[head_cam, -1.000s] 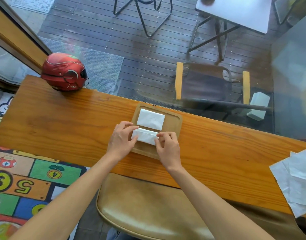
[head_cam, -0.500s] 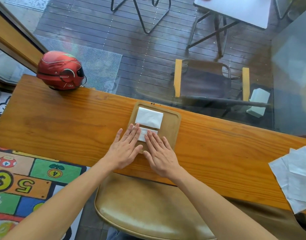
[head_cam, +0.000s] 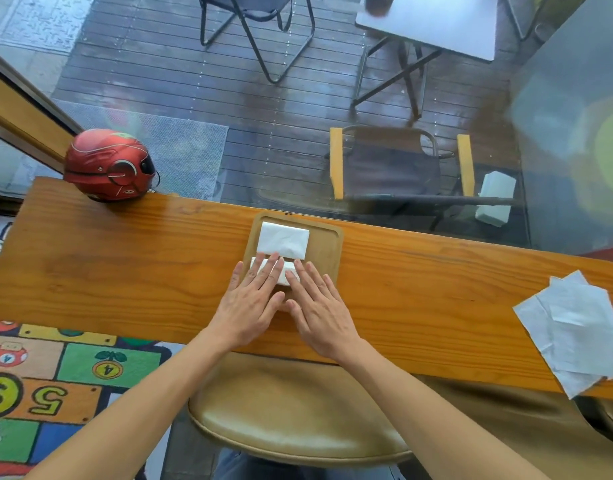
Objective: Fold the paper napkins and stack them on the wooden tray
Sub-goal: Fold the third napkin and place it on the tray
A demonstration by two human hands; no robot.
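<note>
A wooden tray lies on the long wooden counter. One folded white napkin rests in the tray's far half. A second folded napkin lies in the near half, mostly hidden under my fingers. My left hand and my right hand lie flat side by side, fingers spread, pressing down on that napkin. A loose pile of unfolded white napkins sits at the counter's right end, overhanging the near edge.
A red helmet stands at the counter's far left corner. A tan padded stool seat is under the counter's near edge. A glass pane runs along the counter's far side, with chairs and a table beyond it.
A second ago both hands pinched the near napkin by its ends. They have since flattened out, palms down, and now press on it. The view has shifted slightly.
</note>
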